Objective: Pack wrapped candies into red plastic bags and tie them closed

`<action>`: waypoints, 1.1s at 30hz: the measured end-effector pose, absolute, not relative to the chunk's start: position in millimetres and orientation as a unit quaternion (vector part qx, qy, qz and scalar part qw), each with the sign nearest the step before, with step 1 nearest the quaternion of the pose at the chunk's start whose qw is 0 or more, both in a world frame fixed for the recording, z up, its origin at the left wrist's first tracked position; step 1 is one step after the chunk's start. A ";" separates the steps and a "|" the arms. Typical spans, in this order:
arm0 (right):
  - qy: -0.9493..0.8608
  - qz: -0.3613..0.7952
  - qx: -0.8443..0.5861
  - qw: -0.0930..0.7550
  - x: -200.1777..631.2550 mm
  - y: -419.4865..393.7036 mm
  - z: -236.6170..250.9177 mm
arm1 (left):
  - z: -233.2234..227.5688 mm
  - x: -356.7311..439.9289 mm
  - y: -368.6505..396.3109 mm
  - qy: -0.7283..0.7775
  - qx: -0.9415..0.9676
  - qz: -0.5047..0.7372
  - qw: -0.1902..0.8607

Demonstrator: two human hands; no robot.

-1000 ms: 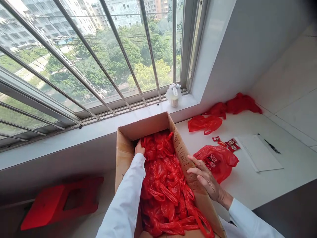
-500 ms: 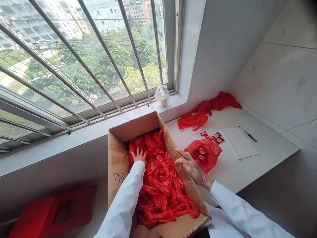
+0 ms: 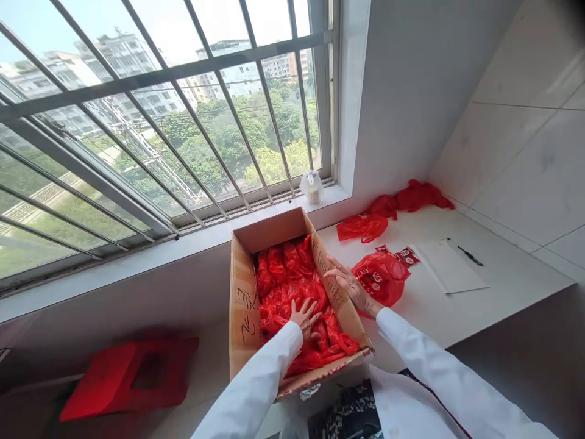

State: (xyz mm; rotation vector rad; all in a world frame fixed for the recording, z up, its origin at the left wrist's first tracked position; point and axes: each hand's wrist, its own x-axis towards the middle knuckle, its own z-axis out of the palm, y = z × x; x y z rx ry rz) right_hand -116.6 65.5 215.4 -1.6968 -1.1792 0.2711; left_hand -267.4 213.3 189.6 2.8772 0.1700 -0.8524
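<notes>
A cardboard box [image 3: 244, 329] with handwriting on its side stands in front of me, full of knotted red plastic bags [image 3: 286, 292]. My left hand [image 3: 305, 317] lies on top of the bags with its fingers spread, palm down, holding nothing. At the box's right wall is my right hand [image 3: 351, 285], fingers stretched out along the upper edge. Just beyond it on the table sits an open red bag [image 3: 384, 280] with small printed packets inside. Several red packets [image 3: 408, 256] lie behind that bag.
On the white table [image 3: 457, 317] lie a sheet of paper [image 3: 450, 268], a black pen [image 3: 470, 255] and more red bags [image 3: 363, 227]. A small white bag [image 3: 312, 188] stands on the sill by the barred window. A red object [image 3: 123, 378] is low at left.
My left hand has moved from the far end of the box toward its near part, over the bags. My right hand stays by the right wall. The view has tilted up.
</notes>
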 end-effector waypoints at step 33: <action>-0.510 0.169 -0.703 0.467 -61.1 -9.9 201.8 | 253.6 -258.9 38.3 0.026 0.957 0.162 0.240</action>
